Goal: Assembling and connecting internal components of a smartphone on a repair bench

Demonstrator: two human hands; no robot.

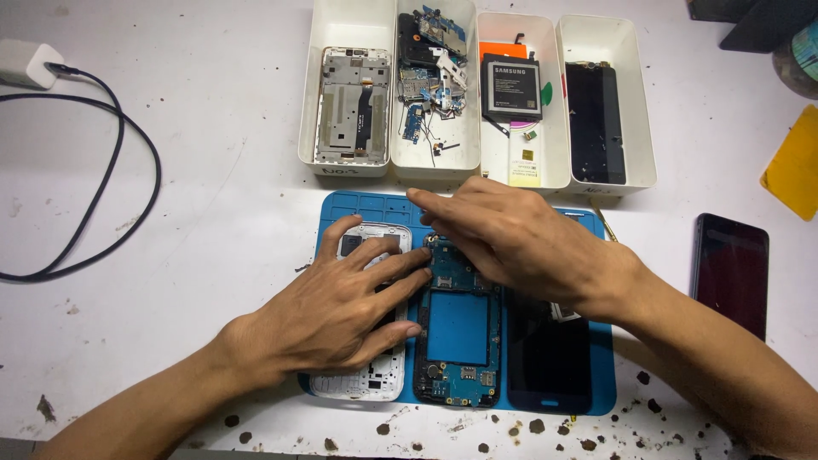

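Note:
A blue repair mat lies on the white table and carries three phone parts side by side. My left hand lies flat over a white phone frame, its fingertips reaching the left edge of a dark circuit board frame in the middle. My right hand comes in from the right and covers the top of that board, fingers pointing left and pressed down near its upper edge. A black screen panel lies to the right, partly under my right wrist. Neither hand grips anything that I can see.
Four white bins stand behind the mat: one with a metal phone chassis, one with loose circuit pieces, one with a black battery, one with a dark screen. A black phone, a yellow card and a charger cable lie around.

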